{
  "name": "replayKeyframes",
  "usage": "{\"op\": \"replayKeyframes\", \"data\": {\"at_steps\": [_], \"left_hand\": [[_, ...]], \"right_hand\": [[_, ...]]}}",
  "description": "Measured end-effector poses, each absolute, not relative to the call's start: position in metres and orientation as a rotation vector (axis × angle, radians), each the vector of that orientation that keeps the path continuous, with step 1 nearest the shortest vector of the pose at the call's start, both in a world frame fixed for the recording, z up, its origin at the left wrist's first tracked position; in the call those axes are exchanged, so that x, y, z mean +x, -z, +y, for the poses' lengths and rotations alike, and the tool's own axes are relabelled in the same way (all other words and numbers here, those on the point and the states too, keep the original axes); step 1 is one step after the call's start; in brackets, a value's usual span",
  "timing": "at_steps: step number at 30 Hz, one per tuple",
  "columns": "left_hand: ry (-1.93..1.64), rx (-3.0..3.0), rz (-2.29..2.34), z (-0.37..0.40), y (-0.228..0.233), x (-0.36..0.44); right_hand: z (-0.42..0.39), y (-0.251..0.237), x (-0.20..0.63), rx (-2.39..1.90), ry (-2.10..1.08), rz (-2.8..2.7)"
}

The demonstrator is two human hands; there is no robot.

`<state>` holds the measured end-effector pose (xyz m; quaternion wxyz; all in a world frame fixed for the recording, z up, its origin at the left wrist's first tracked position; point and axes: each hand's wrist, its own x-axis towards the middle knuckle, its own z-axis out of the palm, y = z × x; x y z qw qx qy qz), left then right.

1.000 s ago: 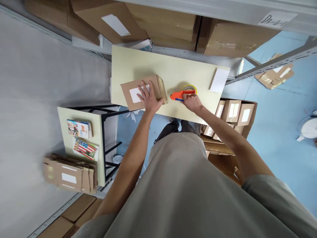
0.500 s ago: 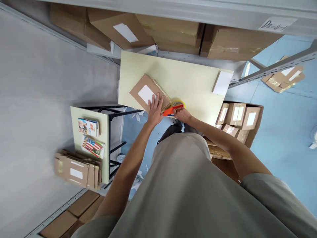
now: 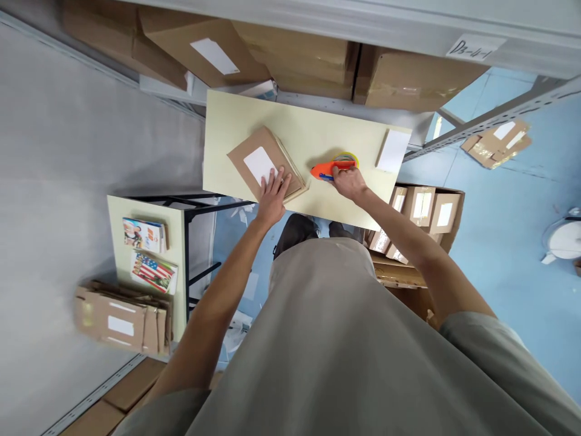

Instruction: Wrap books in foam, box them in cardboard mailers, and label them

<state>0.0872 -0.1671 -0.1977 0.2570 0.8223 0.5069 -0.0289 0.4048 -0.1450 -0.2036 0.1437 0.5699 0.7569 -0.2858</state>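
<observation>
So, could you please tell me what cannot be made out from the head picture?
In the head view:
1. Underside of the carton: hidden, facing the table.
2. Writing on the white label: too small, and the left hand covers part.
3. Gripped part of the tape dispenser: covered by the right hand.
4. Round white object: cut off by the right edge.

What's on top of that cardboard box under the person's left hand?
The cardboard box has a white label on top, and the left hand rests partly over its near edge. Whatever lies directly beneath the hand is covered.
</observation>
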Motion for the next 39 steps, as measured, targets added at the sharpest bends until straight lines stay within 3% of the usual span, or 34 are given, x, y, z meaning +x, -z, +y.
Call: {"op": "replayKeyframes", "data": {"at_steps": [11, 18, 29, 36, 39], "left_hand": [[0.065, 2.323, 1.154, -0.147, 0.198, 0.062], [-0.122, 2.198, 1.064, -0.128, 0.18, 0.059], [-0.909, 2.18, 0.854, -0.045, 0.086, 0.047], [-1.175, 2.205, 0.982, 0.009, 0.039, 0.001], [-1.215, 2.217, 1.002, 0.03, 0.025, -0.009]], "right_hand": [[-0.092, 0.171, 0.326, 1.913, 0.715, 1.946], [-0.125, 0.13, 0.315, 2.276, 0.872, 1.718], [-0.092, 0.042, 0.239, 2.639, 0.98, 1.755], [-0.013, -0.014, 0.188, 2.512, 0.961, 2.157], [0.019, -0.033, 0.18, 2.457, 0.79, 2.333]]}}
